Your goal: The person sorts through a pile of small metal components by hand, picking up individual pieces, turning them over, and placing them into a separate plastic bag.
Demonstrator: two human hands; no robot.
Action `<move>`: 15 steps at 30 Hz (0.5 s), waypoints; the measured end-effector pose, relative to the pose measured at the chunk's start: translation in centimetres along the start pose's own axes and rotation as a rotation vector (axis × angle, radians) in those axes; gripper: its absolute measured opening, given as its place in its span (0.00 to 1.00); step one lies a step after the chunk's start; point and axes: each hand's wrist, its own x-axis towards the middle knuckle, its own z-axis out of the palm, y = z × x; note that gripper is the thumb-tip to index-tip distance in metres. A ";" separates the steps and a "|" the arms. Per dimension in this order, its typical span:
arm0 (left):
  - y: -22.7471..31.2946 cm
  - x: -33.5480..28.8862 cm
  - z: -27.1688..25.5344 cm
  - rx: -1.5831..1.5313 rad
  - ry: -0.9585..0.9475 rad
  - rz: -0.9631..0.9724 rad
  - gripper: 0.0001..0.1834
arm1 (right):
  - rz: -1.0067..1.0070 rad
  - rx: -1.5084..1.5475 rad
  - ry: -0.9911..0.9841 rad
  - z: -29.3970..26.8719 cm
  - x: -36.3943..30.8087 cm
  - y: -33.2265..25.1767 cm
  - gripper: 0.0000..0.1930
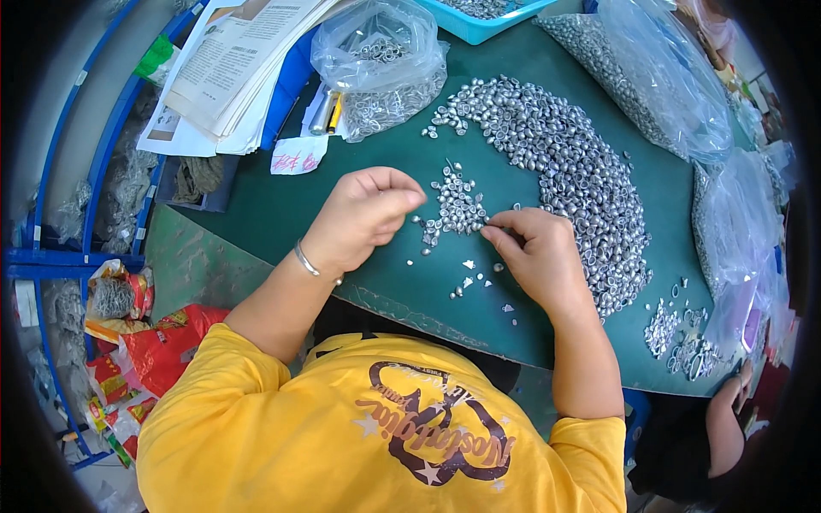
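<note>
My left hand, a bangle at its wrist, is raised over the green table with fingers curled and thumb pressed to the forefinger. Whatever it may hold is hidden. Just right of it lies a small pile of silver metal pieces, hollow and oval like tiny cups. At that pile's right edge, my right hand pinches a small silver metal piece between thumb and forefinger. Beyond and beside this hand curves a large heap of the same pieces.
Clear bags of metal parts stand at the back; another bag lies far right. Papers and a blue tray sit at the back. Loose rings lie at right, near another person's arm. White flakes lie near the front edge.
</note>
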 end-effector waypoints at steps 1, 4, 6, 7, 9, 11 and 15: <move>0.1 0.0 1.4 0.516 0.184 0.167 0.05 | -0.035 -0.101 0.033 0.3 -0.2 0.1 0.05; -0.5 0.4 0.7 1.095 0.055 0.436 0.04 | -0.031 -0.234 0.018 0.5 -0.5 -0.2 0.04; -0.8 0.4 0.8 1.103 0.043 0.403 0.04 | -0.034 -0.243 0.032 0.4 -0.5 -0.5 0.03; -1.1 0.5 0.7 1.183 0.025 0.485 0.05 | -0.025 -0.284 0.018 0.4 -0.5 -0.5 0.03; -1.4 0.6 0.6 1.274 0.017 0.598 0.05 | -0.014 -0.324 0.003 0.4 -0.5 -0.3 0.03; -1.4 0.6 0.7 1.242 0.023 0.556 0.05 | -0.101 -0.230 0.057 0.5 -0.4 0.4 0.05; -1.1 0.5 0.6 1.208 0.046 0.535 0.04 | 0.481 0.825 -0.073 -1.7 0.6 0.1 0.07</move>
